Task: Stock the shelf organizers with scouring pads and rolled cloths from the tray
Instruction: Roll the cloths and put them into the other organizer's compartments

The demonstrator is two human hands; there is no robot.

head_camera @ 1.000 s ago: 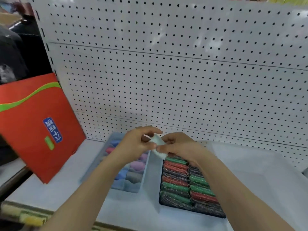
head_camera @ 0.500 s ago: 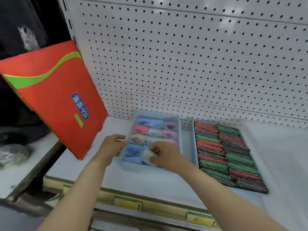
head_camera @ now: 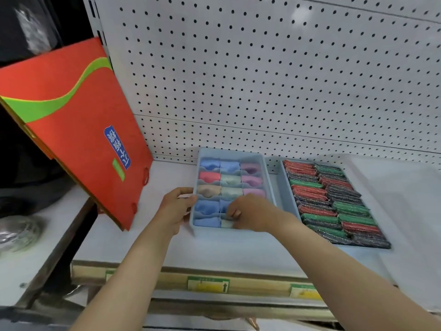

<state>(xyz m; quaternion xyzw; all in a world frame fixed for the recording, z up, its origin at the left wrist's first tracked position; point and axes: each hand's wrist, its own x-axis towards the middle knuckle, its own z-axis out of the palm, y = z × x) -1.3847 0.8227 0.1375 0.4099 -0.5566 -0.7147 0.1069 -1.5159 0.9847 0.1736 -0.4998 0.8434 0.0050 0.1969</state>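
Since the earlier frame, right hand (head_camera: 253,212) had pushed the pale rolled cloth (head_camera: 226,223) down into the front-row middle cell of the blue organizer (head_camera: 267,173). Pegboard (head_camera: 286,80): white metal, perforated. Red carton (head_camera: 71,130): one, flat, leaning on the shelf (head_camera: 226,252). Organizer: plastic, three columns by five rows, soft rolls inside. Second tray (head_camera: 279,187): glittery red, green, dark scouring pads (head_camera: 334,204), two columns. Right fingers curled, pinching the cloth; left hand (head_camera: 177,206) gripped the organizer's left wall.
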